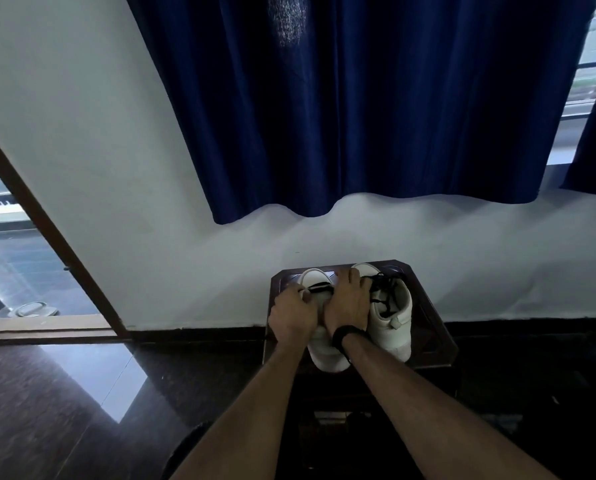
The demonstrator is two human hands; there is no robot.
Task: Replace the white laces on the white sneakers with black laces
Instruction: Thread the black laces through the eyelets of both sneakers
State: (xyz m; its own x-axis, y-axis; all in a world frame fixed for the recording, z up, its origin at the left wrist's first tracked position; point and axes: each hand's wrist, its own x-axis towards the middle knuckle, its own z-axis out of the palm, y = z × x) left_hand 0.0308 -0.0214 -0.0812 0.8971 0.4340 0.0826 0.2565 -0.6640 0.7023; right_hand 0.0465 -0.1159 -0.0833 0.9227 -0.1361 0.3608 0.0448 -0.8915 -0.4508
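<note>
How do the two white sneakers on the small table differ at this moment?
The left sneaker lies under both hands, the left hand and the right hand; the right sneaker is untouched. The left sneaker shows a black lace only near the toe; the right sneaker carries loose black lacing further along. Both are white and stand on the dark table, toes toward the wall.

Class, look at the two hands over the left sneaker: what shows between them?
In the head view, between the left hand and right hand shows the left sneaker with its black lace.
</note>
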